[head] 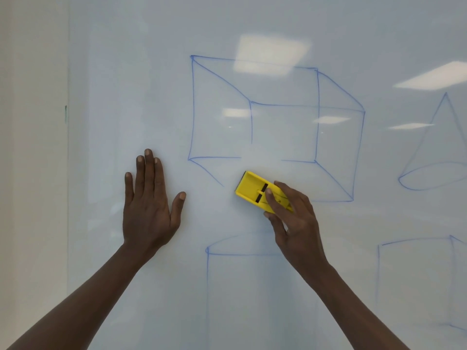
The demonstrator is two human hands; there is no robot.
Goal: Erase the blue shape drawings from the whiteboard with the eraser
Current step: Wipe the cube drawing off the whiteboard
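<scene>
A whiteboard (151, 84) fills the view, with blue line drawings on it. The large blue cube drawing (318, 112) sits in the middle; parts of its lower front edges are wiped away. My right hand (293, 223) grips the yellow eraser (252, 189) and holds it against the board just below the cube's bottom edge. My left hand (149, 203) lies flat on the board with straight fingers, left of the cube. A blue box drawing (207, 274) lies below the eraser, partly hidden by my right arm.
A blue cone drawing (434, 147) is at the right edge and another blue box drawing (414, 239) at the lower right. The board's left edge (67, 173) meets a pale wall. Ceiling lights reflect on the board.
</scene>
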